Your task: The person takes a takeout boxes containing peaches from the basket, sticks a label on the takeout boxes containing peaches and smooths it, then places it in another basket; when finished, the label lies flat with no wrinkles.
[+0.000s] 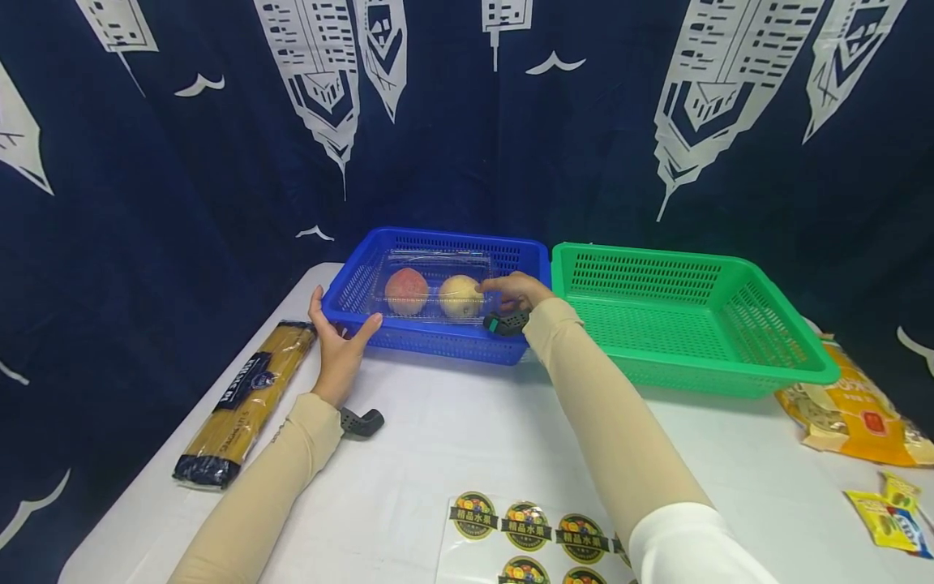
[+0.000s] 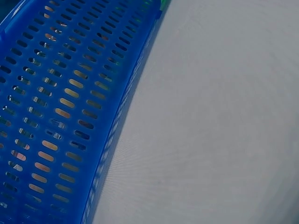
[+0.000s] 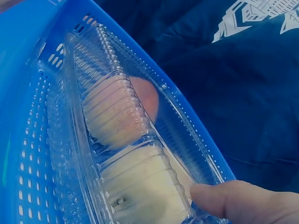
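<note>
A clear plastic clamshell box [image 1: 429,259] lies in the blue basket [image 1: 438,341]. Inside it are two round fruits that look like peaches, one reddish [image 1: 406,290] and one pale yellow [image 1: 460,298]. My right hand [image 1: 520,290] holds the box's right end; in the right wrist view one finger [image 3: 229,198] lies against the lid's edge beside the pale fruit, the others hidden. My left hand [image 1: 340,357] touches the basket's near left corner, thumb and fingers spread apart. The left wrist view shows the basket's slotted side wall [image 2: 60,107] but no hand.
A green basket [image 1: 657,324] stands against the blue one's right side. Spaghetti in a packet [image 1: 248,397] lies at left. A sheet of round stickers [image 1: 474,560] is in front. At right are an orange snack bag [image 1: 854,405] and small yellow packets [image 1: 886,523]. A dark curtain [image 1: 467,162] hangs behind.
</note>
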Tool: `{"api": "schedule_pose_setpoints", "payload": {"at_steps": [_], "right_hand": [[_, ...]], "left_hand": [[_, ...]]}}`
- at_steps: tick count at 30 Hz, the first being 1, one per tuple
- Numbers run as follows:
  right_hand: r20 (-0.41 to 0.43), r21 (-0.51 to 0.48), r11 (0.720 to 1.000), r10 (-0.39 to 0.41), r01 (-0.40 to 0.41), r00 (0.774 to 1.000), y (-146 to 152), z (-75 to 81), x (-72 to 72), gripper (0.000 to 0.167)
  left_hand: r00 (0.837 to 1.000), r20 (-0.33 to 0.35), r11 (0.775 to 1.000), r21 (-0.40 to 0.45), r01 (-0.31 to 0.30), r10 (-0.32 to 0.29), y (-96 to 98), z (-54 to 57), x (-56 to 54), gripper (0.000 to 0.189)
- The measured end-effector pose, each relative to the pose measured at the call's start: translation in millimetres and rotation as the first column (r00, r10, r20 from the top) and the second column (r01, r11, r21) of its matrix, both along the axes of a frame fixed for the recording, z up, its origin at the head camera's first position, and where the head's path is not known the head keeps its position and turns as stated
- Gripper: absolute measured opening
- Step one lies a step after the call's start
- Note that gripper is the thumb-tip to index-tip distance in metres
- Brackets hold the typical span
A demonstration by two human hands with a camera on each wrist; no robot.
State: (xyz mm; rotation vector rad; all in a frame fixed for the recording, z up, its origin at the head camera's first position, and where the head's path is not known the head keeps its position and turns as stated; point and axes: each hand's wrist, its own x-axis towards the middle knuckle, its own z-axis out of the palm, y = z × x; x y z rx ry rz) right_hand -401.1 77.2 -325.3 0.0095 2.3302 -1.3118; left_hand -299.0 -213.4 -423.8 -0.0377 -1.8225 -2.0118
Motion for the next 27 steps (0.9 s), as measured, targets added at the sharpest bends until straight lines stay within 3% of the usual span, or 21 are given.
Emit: {"api": "schedule_pose_setpoints", "payload": {"at_steps": [6, 10, 15, 19, 21, 27], "right_hand": [[-0.014, -0.041, 0.999, -0.023, 0.023, 1.000, -1.4, -0.6, 0.8, 0.085], [-0.042, -0.150, 0.988, -0.047, 0.040, 0.998, -3.1, -0.1, 2.4, 0.063], [-0.072, -0.357, 0.928, -0.138, 0.104, 0.988, -5.3, 0.9, 3.1, 0.040], [-0.088, -0.460, 0.879, -0.183, 0.123, 0.979, -5.7, 1.6, 3.7, 0.046], [-0.117, -0.460, 0.881, -0.187, 0.114, 0.975, -5.7, 2.1, 4.4, 0.051], [-0.233, -0.422, 0.903, -0.200, 0.087, 0.952, -6.8, 5.7, 6.5, 0.089]], "left_hand": [[1.000, 0.005, 1.000, -0.018, -0.008, 0.008, -0.4, 1.3, 1.5, 0.107], [1.000, 0.003, 1.000, -0.015, -0.007, 0.007, -0.1, 1.0, 1.5, 0.107], [1.000, 0.003, 1.000, -0.017, -0.012, 0.012, 0.9, 0.6, 0.9, 0.106], [1.000, -0.003, 1.000, -0.004, -0.010, 0.010, 1.8, -0.1, -0.2, 0.105], [1.000, -0.006, 1.000, 0.005, -0.006, 0.006, 2.0, -0.2, -0.3, 0.105], [1.000, 0.005, 1.000, -0.005, -0.008, 0.008, 0.0, -1.1, 0.2, 0.105]]}}
